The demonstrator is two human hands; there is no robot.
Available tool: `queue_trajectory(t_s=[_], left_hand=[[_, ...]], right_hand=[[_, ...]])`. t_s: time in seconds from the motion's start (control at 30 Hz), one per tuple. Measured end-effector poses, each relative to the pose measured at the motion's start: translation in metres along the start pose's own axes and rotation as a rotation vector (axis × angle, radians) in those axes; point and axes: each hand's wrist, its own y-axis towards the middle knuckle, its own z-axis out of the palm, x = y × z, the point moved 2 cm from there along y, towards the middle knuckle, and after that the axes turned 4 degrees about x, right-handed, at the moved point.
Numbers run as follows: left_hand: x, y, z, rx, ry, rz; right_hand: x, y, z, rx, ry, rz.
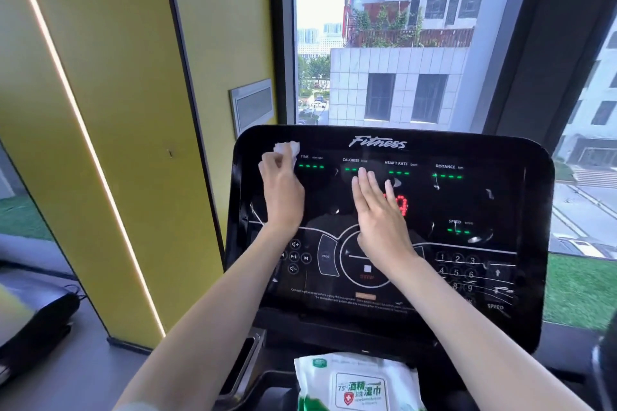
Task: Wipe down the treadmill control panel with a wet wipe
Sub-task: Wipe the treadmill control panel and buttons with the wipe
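Note:
The black glossy treadmill control panel [484,203] fills the middle of the head view, with green readouts, a red display and a keypad. My left hand [282,190] presses a crumpled white wet wipe [287,151] against the panel's upper left corner, near the TIME readout. My right hand [379,210] lies flat on the panel's centre, fingers together and pointing up, partly covering the red display. It holds nothing.
A white and green pack of wet wipes [359,384] lies on the tray below the panel. A yellow wall [110,110] with a light strip stands to the left. A large window [400,37] is behind the panel. Another dark machine [30,317] sits low left.

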Motion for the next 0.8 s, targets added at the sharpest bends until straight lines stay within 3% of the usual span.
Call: queue_trajectory(t_s=[0.03, 0.13, 0.17, 0.27, 0.3, 0.43, 0.47, 0.57, 0.6, 0.63, 0.73, 0.77, 0.8], left_hand=[[-0.008, -0.004, 0.003, 0.032, 0.03, 0.068], [-0.013, -0.012, 0.008, 0.2, 0.184, 0.567], [-0.006, -0.006, 0.006, 0.206, 0.188, 0.579], [0.001, 0.004, 0.001, 0.055, 0.075, 0.163], [-0.006, 0.001, 0.002, 0.046, 0.071, 0.131], [-0.02, -0.015, 0.012, 0.279, 0.142, 0.631], [-0.014, -0.01, 0.01, 0.258, 0.129, 0.618], [-0.005, 0.001, 0.006, 0.057, 0.0, 0.169], [-0.011, -0.002, 0.006, 0.034, -0.002, 0.12], [-0.019, -0.006, 0.008, 0.072, 0.019, 0.187], [-0.019, -0.019, 0.01, 0.258, 0.129, 0.635], [-0.01, -0.014, 0.007, 0.259, 0.145, 0.647], [0.0, -0.007, 0.004, 0.209, 0.131, 0.537]], right_hand=[[0.001, 0.0, 0.0, 0.003, 0.0, -0.001], [0.0, 0.001, 0.0, 0.004, -0.014, -0.013], [0.0, 0.001, 0.0, 0.004, -0.013, -0.017], [0.0, 0.001, 0.002, -0.014, -0.002, -0.009], [0.0, 0.001, 0.003, -0.017, 0.001, -0.007], [-0.001, 0.001, 0.003, -0.015, -0.001, -0.015], [-0.002, 0.001, 0.003, -0.012, -0.004, -0.017], [-0.001, 0.001, 0.005, -0.017, 0.006, -0.01], [-0.001, 0.002, 0.006, -0.02, 0.007, -0.007], [0.0, 0.002, 0.006, -0.022, 0.006, -0.006], [-0.002, 0.003, 0.005, -0.02, -0.004, -0.015], [-0.002, 0.002, 0.005, -0.023, -0.002, -0.014], [-0.003, 0.002, 0.005, -0.029, 0.006, -0.011]])
